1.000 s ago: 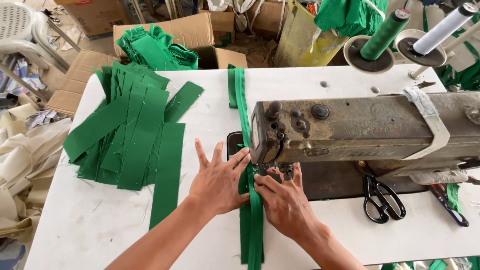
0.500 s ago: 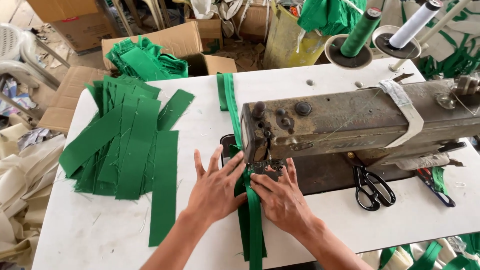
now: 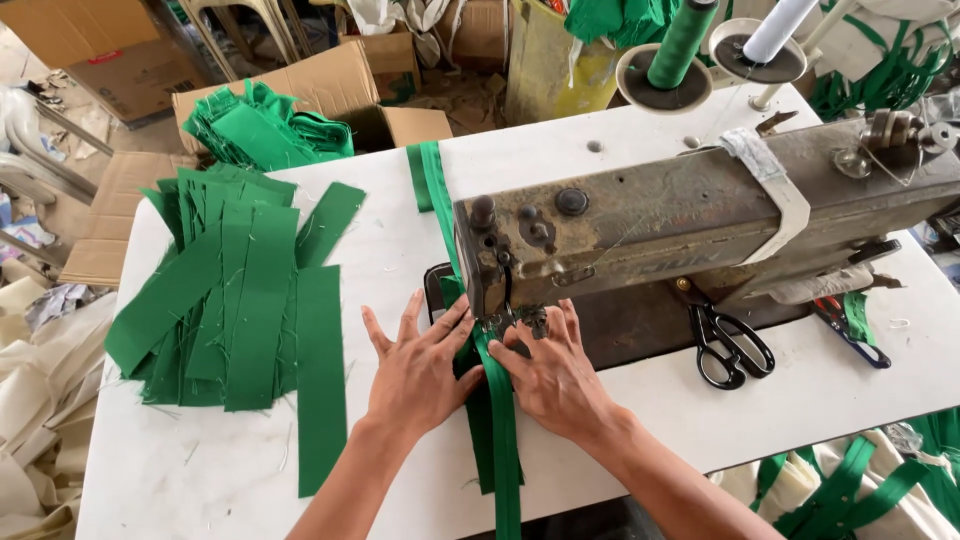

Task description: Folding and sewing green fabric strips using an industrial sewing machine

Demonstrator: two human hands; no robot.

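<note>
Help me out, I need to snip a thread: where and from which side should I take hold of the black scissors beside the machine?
Grip the black scissors by the two finger loops, which lie toward the near table edge with the blades pointing back under the sewing machine. Come from the front right; both hands, left and right, lie on the green strip.

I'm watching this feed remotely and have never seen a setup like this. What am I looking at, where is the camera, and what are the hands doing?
The single view comes from a camera on the person's head, looking down at a white table. The big worn metal block is an industrial sewing machine. A long folded green strip runs under its needle end and off the table's near edge. The left hand lies flat, fingers spread, pressing the strip's left side; the right hand presses its right side just by the needle. Neither hand grips anything. To the left lies a pile of cut green strips. Black scissors rest right of the hands, and thread cones stand behind the machine.
</note>
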